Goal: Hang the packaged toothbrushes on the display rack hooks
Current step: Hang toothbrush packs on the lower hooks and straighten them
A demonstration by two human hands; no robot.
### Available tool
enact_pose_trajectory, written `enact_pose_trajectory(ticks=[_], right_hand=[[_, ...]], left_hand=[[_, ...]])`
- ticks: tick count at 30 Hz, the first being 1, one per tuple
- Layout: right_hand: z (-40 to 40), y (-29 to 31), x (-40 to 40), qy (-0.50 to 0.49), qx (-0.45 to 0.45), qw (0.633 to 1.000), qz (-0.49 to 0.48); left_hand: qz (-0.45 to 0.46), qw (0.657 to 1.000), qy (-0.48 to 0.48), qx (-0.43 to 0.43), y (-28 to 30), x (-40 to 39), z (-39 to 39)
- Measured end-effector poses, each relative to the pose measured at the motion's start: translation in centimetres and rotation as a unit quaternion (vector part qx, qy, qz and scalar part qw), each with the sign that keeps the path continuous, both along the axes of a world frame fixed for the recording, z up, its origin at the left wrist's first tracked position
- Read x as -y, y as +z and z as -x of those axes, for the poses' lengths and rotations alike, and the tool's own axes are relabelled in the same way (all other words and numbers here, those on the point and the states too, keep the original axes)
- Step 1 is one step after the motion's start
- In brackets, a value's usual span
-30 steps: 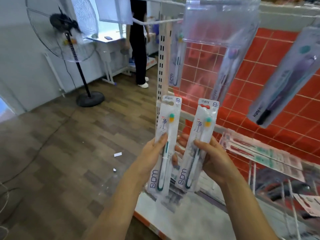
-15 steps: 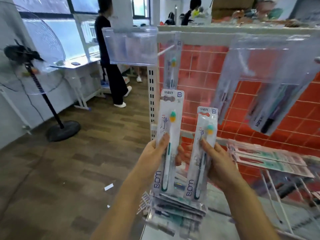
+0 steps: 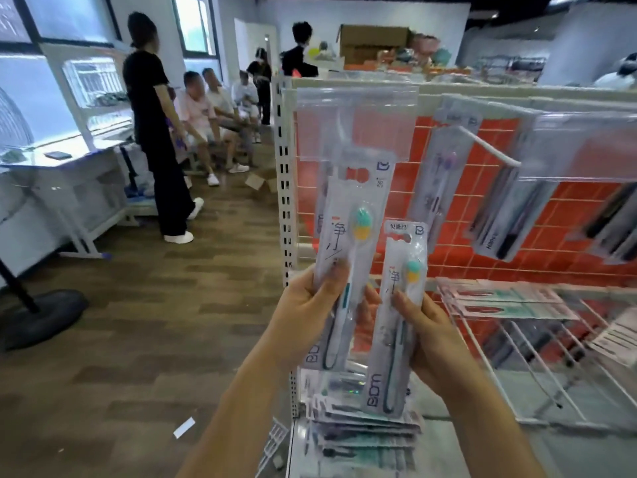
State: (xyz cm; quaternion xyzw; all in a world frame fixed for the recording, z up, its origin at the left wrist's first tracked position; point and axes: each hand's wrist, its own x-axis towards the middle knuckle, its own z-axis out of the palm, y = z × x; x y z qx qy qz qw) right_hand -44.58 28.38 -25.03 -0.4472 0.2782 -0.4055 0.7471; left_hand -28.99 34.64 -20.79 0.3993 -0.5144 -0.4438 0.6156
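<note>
My left hand grips a packaged toothbrush held upright and raised, its hang hole near a clear tag holder at the top of the red display rack. My right hand grips a second packaged toothbrush, lower and to the right. A bare white hook juts out at upper right. Other packs hang behind on the rack. A pile of packaged toothbrushes lies on the shelf under my hands.
Wire hooks and flat packs fill the lower right rack. A slotted white upright edges the rack. Several people stand and sit at the back left by a white table. A fan base sits on the wooden floor.
My left hand has lifted its pack higher, up to the clear tag holder. My right hand's pack stays low. The view has tilted upward, showing more of the room.
</note>
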Motion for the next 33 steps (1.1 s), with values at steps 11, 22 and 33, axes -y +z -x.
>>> enact_pose_trajectory(ticks=[11,22,33], right_hand=[[0.3,-0.1,-1.0,-0.045,-0.004,0.998,0.031],[0.7,-0.9,-0.8,-0.059,-0.051,0.997,0.013],[1.4,-1.5,0.0,-0.089,-0.060,0.994,-0.017]], left_hand=[[0.044,0.999,-0.020,-0.002,0.5,0.2,-0.4],[0.036,0.999,-0.023,0.003,0.7,2.2,-0.7],[-0.007,1.000,0.014,-0.012,-0.2,7.7,-2.8]])
